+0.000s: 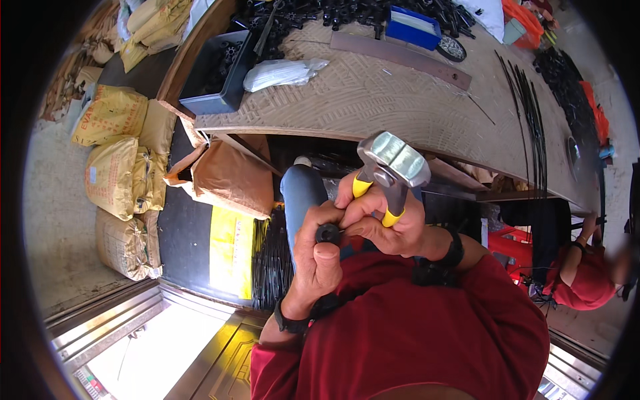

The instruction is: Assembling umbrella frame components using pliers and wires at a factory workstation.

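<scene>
My left hand [319,257] is closed around a small black round plastic part [327,233] with a hole in its end, held above my lap. In my right hand [403,227] sits a pair of end-cutting pincers [395,160] with a broad steel head and yellow handles. The jaws point away from me, and the handles pass into the curled fingers. Thumb and fingertips of the right hand meet close beside the black part, touching or nearly touching the left fingers. Whether they also pinch something thin there is too small to tell.
Ahead lies a worktable [373,93] bearing a grey-blue bin [223,100] of black parts, a clear plastic bag [283,73], a flat metal bar [400,60], a blue box [413,27] and long black rods [530,127]. Sacks [113,173] stand left; a co-worker [583,277] sits right.
</scene>
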### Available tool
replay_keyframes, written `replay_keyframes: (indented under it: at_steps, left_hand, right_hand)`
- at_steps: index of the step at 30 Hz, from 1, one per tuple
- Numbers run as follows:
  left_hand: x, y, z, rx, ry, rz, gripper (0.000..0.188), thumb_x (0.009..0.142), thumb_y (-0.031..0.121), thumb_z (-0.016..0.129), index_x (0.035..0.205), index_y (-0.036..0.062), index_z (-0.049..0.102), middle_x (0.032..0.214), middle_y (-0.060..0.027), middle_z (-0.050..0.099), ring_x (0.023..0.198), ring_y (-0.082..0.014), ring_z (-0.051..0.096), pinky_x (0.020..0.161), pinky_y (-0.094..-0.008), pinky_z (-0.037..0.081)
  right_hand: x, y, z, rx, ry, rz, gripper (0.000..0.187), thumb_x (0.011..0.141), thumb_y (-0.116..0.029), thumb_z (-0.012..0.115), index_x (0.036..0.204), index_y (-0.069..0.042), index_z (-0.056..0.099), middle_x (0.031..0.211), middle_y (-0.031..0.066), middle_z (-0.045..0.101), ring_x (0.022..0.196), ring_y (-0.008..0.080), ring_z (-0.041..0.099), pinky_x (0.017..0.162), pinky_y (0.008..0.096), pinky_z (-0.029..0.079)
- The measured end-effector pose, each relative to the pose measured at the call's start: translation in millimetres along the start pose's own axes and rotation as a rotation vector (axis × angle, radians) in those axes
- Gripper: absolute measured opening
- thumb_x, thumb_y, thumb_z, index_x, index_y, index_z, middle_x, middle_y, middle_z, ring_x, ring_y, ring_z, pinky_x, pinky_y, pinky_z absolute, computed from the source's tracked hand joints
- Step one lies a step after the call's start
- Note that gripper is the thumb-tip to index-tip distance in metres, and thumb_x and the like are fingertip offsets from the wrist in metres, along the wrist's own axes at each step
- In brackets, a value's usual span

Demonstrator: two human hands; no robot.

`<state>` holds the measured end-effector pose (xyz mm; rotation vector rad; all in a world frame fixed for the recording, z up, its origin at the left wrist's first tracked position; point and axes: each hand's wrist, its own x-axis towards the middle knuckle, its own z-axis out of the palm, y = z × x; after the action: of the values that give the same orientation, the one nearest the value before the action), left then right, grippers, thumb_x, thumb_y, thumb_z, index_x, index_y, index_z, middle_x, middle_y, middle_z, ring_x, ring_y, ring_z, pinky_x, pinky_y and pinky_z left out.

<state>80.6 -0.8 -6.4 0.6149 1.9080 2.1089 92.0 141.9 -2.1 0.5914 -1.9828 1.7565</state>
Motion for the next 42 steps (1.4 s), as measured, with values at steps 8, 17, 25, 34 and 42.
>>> replay_keyframes:
  at_steps: [8, 17, 25, 34, 42]
  left_hand:
    - [-4.0, -5.8, -6.7, -0.065, -0.017, 0.126, 0.059, 0.086, 0.057, 0.035, 0.095, -0.0005, 0.046, 0.071, -0.0027, 0.044, 0.057, -0.0075, 0.039, 0.05, -0.0223, 0.031]
    - [-6.5, -13.4, -18.6, -0.005, 0.151, 0.117, 0.062, 0.086, 0.059, 0.028, 0.094, -0.0001, 0.046, 0.071, -0.0022, 0.045, 0.057, -0.0061, 0.039, 0.05, -0.0208, 0.031]
    - [1.5, -8.5, -39.5, -0.029, 0.157, 0.13, 0.068, 0.085, 0.063, 0.019, 0.091, 0.0004, 0.047, 0.068, -0.0043, 0.047, 0.057, -0.0074, 0.041, 0.052, -0.022, 0.032]
    - [-0.8, -5.7, -25.5, 0.084, 0.128, -0.006, 0.079, 0.077, 0.073, 0.017, 0.093, 0.0016, 0.047, 0.065, -0.0039, 0.048, 0.052, -0.0091, 0.044, 0.046, -0.0212, 0.034]
    - [-0.6, -6.6, -23.3, 0.011, 0.142, 0.014, 0.078, 0.078, 0.072, 0.021, 0.098, 0.0012, 0.048, 0.066, -0.0039, 0.047, 0.052, -0.0089, 0.041, 0.047, -0.0222, 0.033]
  right_hand:
    - [-1.1, 0.7, 11.3, 0.114, 0.027, 0.051, 0.019, 0.072, -0.009, 0.069, 0.086, -0.002, 0.058, 0.089, 0.0107, 0.056, 0.081, 0.0194, 0.056, 0.068, 0.0288, 0.046]
    - [4.3, 11.3, 31.5, 0.087, 0.042, -0.027, 0.026, 0.072, -0.01, 0.07, 0.095, -0.004, 0.06, 0.093, 0.0122, 0.056, 0.08, 0.0213, 0.056, 0.065, 0.0283, 0.046]
    - [12.0, -19.0, -48.9, -1.097, -0.448, -0.371, 0.016, 0.069, -0.012, 0.064, 0.083, -0.007, 0.062, 0.089, 0.0042, 0.052, 0.068, 0.0154, 0.055, 0.053, 0.0258, 0.047]
    - [23.1, -37.3, -45.7, -1.294, -0.537, -0.292, 0.019, 0.077, -0.017, 0.056, 0.093, -0.006, 0.058, 0.105, 0.0077, 0.05, 0.085, 0.0199, 0.055, 0.076, 0.0378, 0.046]
    - [32.3, -53.8, -47.3, -1.568, -0.487, -0.482, 0.02, 0.076, -0.019, 0.055, 0.09, -0.005, 0.057, 0.101, 0.0081, 0.051, 0.087, 0.0215, 0.053, 0.077, 0.0405, 0.044]
